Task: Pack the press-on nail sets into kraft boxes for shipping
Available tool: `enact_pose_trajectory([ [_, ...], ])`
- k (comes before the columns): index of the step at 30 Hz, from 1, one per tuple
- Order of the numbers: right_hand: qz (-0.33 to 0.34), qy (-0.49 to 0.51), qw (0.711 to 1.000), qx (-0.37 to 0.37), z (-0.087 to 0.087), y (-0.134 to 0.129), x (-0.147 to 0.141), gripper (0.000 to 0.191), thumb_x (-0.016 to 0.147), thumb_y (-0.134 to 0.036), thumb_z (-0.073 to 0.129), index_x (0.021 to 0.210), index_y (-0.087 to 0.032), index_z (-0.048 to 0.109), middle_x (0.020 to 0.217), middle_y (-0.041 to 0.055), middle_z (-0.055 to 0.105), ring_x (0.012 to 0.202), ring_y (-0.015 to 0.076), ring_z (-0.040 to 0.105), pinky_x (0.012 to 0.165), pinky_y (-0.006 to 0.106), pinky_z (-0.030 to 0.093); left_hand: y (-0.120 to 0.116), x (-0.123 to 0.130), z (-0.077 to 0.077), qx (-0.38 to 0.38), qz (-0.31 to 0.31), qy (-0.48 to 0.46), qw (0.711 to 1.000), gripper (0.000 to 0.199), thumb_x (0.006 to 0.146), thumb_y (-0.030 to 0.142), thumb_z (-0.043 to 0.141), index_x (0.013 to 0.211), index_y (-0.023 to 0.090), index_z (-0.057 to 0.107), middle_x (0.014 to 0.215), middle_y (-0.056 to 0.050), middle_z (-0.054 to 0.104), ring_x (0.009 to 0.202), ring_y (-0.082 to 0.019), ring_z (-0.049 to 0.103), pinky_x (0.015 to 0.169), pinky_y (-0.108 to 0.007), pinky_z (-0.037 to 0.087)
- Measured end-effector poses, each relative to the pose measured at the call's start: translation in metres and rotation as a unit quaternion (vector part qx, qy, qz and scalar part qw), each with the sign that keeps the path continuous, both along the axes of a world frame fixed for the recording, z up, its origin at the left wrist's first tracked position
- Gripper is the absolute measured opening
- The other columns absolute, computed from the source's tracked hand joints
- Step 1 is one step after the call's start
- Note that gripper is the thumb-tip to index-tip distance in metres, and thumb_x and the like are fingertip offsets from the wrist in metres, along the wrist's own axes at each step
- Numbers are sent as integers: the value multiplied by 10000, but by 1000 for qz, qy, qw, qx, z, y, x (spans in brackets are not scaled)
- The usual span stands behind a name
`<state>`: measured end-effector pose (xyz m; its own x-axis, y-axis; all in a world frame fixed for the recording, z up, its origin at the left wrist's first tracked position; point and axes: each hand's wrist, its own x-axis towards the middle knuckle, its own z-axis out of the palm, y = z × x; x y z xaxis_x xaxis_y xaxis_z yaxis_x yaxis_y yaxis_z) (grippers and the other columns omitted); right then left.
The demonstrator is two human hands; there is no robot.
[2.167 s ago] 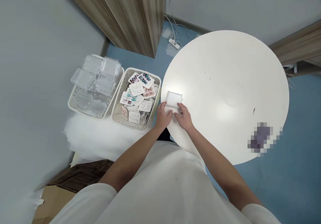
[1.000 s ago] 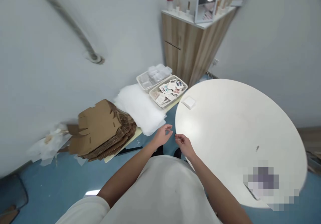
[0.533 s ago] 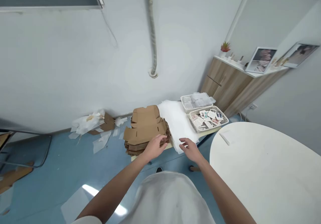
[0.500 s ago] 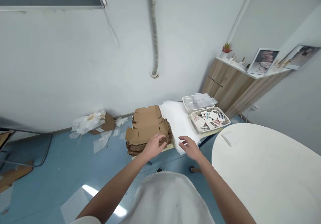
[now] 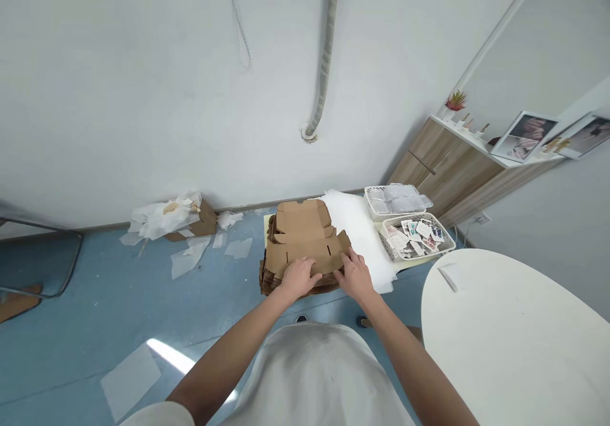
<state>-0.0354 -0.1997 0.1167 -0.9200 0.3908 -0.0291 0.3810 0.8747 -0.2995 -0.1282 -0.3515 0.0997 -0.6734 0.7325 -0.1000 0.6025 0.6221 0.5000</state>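
Note:
A stack of flattened cardboard boxes (image 5: 305,245) lies on a low table, the top one unfolded with its flaps and slots showing. At its near edge, my left hand (image 5: 299,278) has bent fingers over the top box's front flap, with the thumb pointing right. My right hand (image 5: 355,276) curls its fingers around the near right corner of the same flattened box. White foam sheets (image 5: 352,222) lie in a pile just right of the stack. The undersides of both hands are hidden.
Right of the sheets stand a white basket of printed cards (image 5: 414,238) and another basket of clear packets (image 5: 395,199). A round white table (image 5: 515,330) is at the right, a wooden cabinet (image 5: 457,171) behind. Scrap wrapping (image 5: 164,216) and a carton (image 5: 204,219) lie on the floor.
Both hands have come down onto the top flattened box; the right hand has moved from over the foam sheets to the box's right corner. The camera view has shifted.

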Motion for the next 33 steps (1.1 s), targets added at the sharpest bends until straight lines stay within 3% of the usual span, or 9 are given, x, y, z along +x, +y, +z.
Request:
enact_pose_trajectory([
  [7,6,15,1000,-26,1,-11,4,400,755,-294,501,1144,-198,492,1236,125,441,1129,280,377,871,405,331,-4,-11,1,8,-67,-27,997,222,782,340,470,865,191,612,865,-80,629,787,-217,584,671,-302,417],
  [13,39,31,998,-25,12,-20,10,272,799,-249,438,1044,-220,553,1021,81,579,971,229,484,841,371,337,-2,-21,7,6,-112,-34,993,268,831,305,385,783,191,623,808,-71,633,756,-199,582,665,-288,404],
  [18,131,3,991,-27,11,-25,9,215,803,-237,437,935,-209,604,866,65,632,872,204,535,855,360,323,2,-24,7,-23,-93,24,995,315,871,250,294,759,168,577,755,-80,607,712,-208,577,630,-302,395],
  [20,140,-10,989,-42,8,-25,8,201,793,-266,462,902,-203,618,838,67,644,859,203,552,863,362,325,1,-23,9,-29,-68,34,997,291,875,249,287,805,171,558,777,-70,597,719,-193,573,621,-286,393],
  [25,84,18,985,-149,6,-17,7,237,785,-363,472,889,-207,618,856,55,660,846,198,584,812,333,384,-8,-22,19,26,-18,79,996,274,879,270,274,844,194,536,804,-46,582,743,-167,542,665,-280,381],
  [30,-148,131,948,-250,18,0,3,496,728,-517,479,1096,-186,468,935,73,631,668,177,593,613,309,449,-17,-15,27,99,-39,122,987,279,876,250,270,813,196,536,792,-45,583,758,-168,525,719,-306,359],
  [33,-171,133,939,-266,25,9,-3,632,707,-523,500,1226,-196,344,1043,96,596,644,164,593,608,309,450,-17,-3,27,108,-72,119,984,285,872,238,275,803,196,548,770,-49,585,753,-170,524,728,-317,351],
])
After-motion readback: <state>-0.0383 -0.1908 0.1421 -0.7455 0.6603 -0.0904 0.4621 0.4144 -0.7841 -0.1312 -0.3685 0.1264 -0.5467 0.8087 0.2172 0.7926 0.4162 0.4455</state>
